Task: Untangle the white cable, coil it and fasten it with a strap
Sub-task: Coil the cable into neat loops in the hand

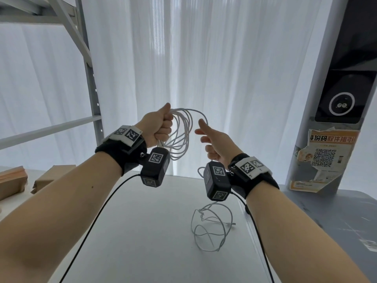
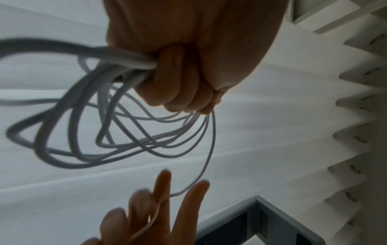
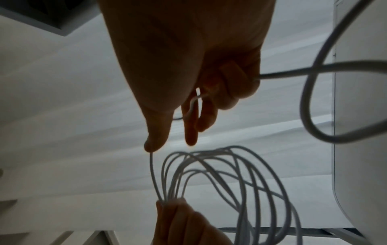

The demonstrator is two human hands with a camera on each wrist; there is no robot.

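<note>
**Cable loops held up in the air**

Low in the frame, loose white cable [image 1: 211, 227] lies on the white table [image 1: 155, 231]. Higher up, in the middle, the left hand [image 1: 158, 125] is a tight fist around a bunch of cable loops. The right hand [image 1: 215, 142] has two fingers curled on one strand, its other fingers straight. Far back hangs a white curtain [image 1: 234, 58].
</note>
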